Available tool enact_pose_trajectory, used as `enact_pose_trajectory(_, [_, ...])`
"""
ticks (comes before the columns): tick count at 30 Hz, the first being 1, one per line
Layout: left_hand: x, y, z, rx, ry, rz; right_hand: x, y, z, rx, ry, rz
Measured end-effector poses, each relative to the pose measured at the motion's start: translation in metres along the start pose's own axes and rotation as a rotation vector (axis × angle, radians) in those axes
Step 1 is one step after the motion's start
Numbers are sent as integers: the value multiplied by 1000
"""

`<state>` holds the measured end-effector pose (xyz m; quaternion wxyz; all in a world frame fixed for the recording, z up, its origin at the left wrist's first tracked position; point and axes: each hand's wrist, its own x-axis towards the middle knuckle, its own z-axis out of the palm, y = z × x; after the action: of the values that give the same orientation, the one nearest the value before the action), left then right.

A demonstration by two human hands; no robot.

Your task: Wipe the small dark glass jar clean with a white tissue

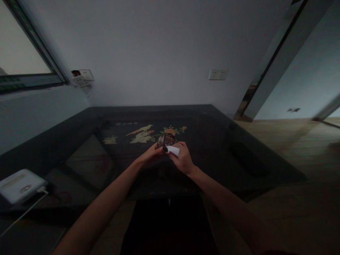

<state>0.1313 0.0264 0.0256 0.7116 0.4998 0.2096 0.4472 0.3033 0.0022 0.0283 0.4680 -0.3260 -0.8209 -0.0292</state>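
Two holds: left hand (pixel 152 153) is gripping a shiny brownish object (pixel 166 140), fingers curled; right hand (pixel 185 159) is pinching a white piece (pixel 174 151) at the object's near side, fingers nearly closed. Object is showing between both hands, over the dark table (pixel 209 148).

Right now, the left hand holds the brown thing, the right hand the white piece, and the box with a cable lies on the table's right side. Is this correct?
Not fully: the head view shows the box with a cable on the left side of the table. The left hand holds the brown thing and the right hand the white piece.
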Motion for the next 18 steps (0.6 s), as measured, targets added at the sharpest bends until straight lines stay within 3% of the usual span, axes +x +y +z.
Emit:
enact_pose_trajectory(7, [-3, 4, 8, 68, 11, 22, -5, -4, 2, 19, 4, 72])
enact_pose_trajectory(12, [-1, -1, 1, 92, 76, 45, -6, -2, 5, 52, 80, 10])
enact_pose_trajectory(18, [0, -4, -7, 136, 141, 65, -5, 4, 1, 3, -33, -45])
